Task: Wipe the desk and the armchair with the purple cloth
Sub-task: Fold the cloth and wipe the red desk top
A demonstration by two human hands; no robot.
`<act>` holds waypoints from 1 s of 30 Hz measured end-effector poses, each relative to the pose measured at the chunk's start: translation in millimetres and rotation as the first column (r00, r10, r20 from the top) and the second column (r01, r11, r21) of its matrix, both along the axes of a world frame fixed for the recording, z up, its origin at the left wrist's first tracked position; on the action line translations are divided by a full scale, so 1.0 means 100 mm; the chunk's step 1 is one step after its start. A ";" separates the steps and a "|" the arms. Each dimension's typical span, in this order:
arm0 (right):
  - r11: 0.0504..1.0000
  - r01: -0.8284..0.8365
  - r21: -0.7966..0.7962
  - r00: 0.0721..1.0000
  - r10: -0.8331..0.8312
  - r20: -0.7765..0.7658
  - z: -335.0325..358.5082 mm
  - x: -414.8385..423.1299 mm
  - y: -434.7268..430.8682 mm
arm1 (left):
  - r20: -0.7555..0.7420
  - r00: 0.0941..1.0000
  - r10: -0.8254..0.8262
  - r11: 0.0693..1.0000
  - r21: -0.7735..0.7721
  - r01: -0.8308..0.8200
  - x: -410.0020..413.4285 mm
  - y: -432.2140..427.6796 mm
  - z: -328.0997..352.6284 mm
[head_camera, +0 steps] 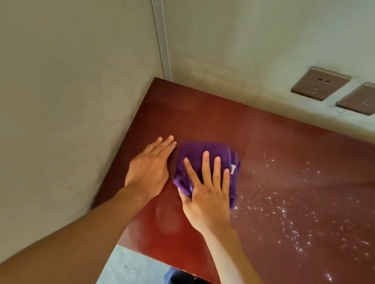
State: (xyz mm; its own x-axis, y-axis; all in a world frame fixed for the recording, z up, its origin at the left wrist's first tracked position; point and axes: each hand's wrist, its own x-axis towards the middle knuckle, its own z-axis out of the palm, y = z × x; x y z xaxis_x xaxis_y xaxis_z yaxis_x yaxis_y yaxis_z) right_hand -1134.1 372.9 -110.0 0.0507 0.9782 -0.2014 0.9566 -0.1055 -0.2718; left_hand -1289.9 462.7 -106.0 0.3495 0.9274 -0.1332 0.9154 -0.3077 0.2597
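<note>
A folded purple cloth [197, 157] lies flat on the dark red desk [293, 164], near its far left corner. My right hand [208, 189] presses down on the cloth with fingers spread, and the thumb tucks under the cloth's near edge. My left hand [149, 169] rests flat on the desk just left of the cloth, fingers together, holding nothing. Small shiny droplets [289, 209] are scattered over the desk to the right of the cloth. No armchair is in view.
The desk sits in a corner, with pale walls [51, 84] on its left and far sides. Two brown wall sockets [320, 86] are mounted above the desk at the right. The near edge of the desk shows grey floor [125, 270] and my dark trousers below.
</note>
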 end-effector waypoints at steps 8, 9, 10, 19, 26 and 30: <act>0.995 0.087 -0.051 0.992 -0.082 0.094 -0.05 -0.10 -1.55 | -0.055 0.993 -0.101 0.988 0.116 0.106 0.27 -0.28 0.05; 0.992 0.117 -0.051 0.986 -0.110 0.128 -0.08 -0.11 -1.68 | -0.072 0.986 -0.152 0.979 0.124 0.160 0.35 -0.36 0.05; 0.987 0.154 -0.044 0.975 -0.145 0.166 -0.10 -0.12 -1.80 | -0.092 0.977 -0.194 0.972 0.116 0.204 0.45 -0.43 0.05; 0.950 0.293 -0.112 0.922 -0.249 0.296 -0.29 -0.01 -2.08 | -0.221 0.949 -0.224 0.973 -0.001 0.229 0.98 -0.49 -0.10; 0.876 0.481 0.042 0.874 -0.482 0.055 -0.20 0.24 -1.22 | -0.193 0.955 -0.227 0.967 0.070 0.244 0.91 -0.47 -0.21; 0.864 0.504 0.012 0.863 -0.504 0.027 -0.12 0.67 -0.33 | -0.218 0.947 -0.234 0.963 0.079 0.256 0.90 -0.45 -0.21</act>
